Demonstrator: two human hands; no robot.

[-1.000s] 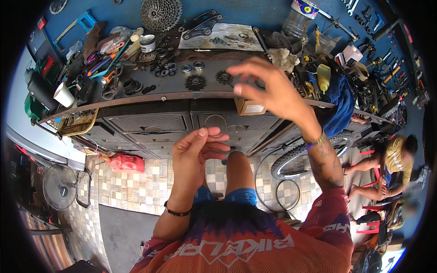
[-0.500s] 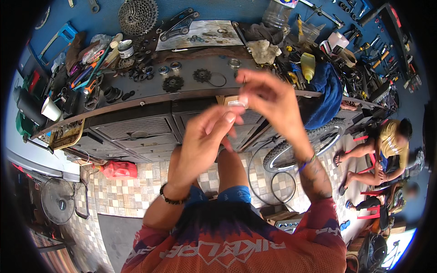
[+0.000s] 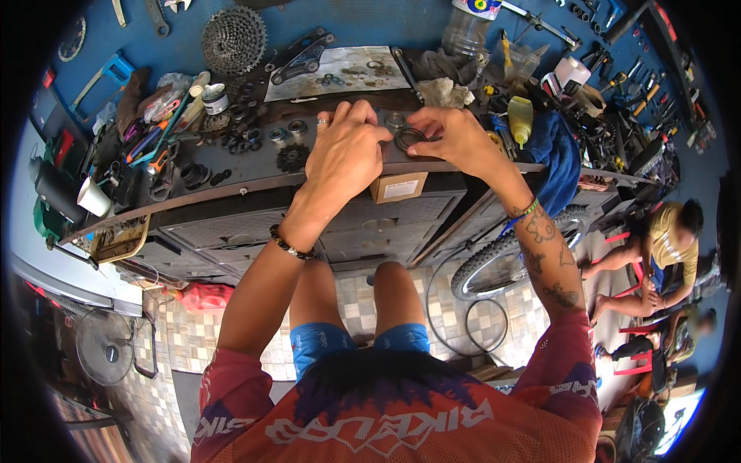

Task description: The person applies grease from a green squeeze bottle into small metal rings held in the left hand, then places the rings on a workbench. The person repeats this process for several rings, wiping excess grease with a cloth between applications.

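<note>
My left hand (image 3: 345, 148) is bent over the bench top with its fingers curled down. Its fingertips, and whatever lies under them, are hidden. To its right, my right hand (image 3: 455, 139) pinches a thin dark ring (image 3: 400, 139) between thumb and fingers, low over the bench. Just behind that ring sits a small metal ring-shaped part (image 3: 394, 120). A black toothed jockey wheel (image 3: 292, 157) lies left of my left hand, with a small bearing (image 3: 296, 128) and a similar round part (image 3: 278, 136) behind it.
A stained white sheet (image 3: 351, 68) with small rings lies at the back. A cassette (image 3: 234, 40) hangs on the blue wall. Right of my hands are a yellow squeeze bottle (image 3: 520, 122) and a blue towel (image 3: 553, 158). A small cardboard box (image 3: 398, 187) sits below the bench edge. Two people sit farther right.
Both hands have moved forward from in front of the bench edge to its top and spread apart. My left hand now covers where the second toothed wheel lay.
</note>
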